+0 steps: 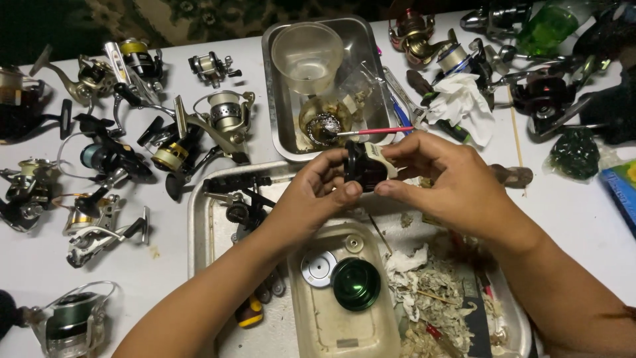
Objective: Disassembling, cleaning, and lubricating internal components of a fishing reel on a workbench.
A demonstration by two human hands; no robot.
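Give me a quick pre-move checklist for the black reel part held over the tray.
1. Left hand grips the black reel part: ok.
2. Right hand pinches the same part from the other side: ok.
3. Part is over the metal tray, so a drop lands inside it: ok.
4. Green spool rests in the plastic tub below: ok.
5. Brush rests in the steel pan, apart from both hands: ok.
6. Whether the part is fully seated: cannot tell.
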